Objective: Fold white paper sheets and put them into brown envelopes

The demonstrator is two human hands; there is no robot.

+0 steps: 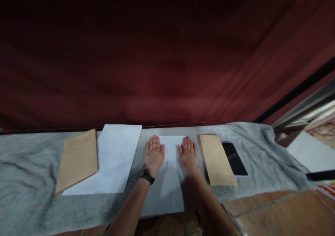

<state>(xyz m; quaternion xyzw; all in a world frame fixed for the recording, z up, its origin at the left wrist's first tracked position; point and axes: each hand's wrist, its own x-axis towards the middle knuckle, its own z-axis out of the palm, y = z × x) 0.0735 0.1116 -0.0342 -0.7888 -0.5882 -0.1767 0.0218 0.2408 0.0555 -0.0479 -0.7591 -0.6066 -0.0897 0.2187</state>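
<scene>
One left hand and one right hand, both released and laid flat, palms down, at the far end of a white sheet. Fingers straight and held together, pointing away; thumbs turned inward towards each other. Black band around the left wrist.

Sheet in the middle of the desk, over grey cloth: plain, pale, longer than wide, with soft grey shadows across it and a faint line in its nearer part. Far edge straight, visible between the hands, about level with the fingertips. Long sides partly under the hands at that end. Near edge down at the front edge of the desk.

To the left, past a strip of cloth, larger white paper, with a brown envelope lying aslant over its left side. To the right, past a narrower strip, a second envelope, just beside a dark-screened phone. Farther out on both sides, wider stretches of rumpled cloth as open room. Past the far edge, close by, a red curtain; below the front edge, tiled floor.
</scene>
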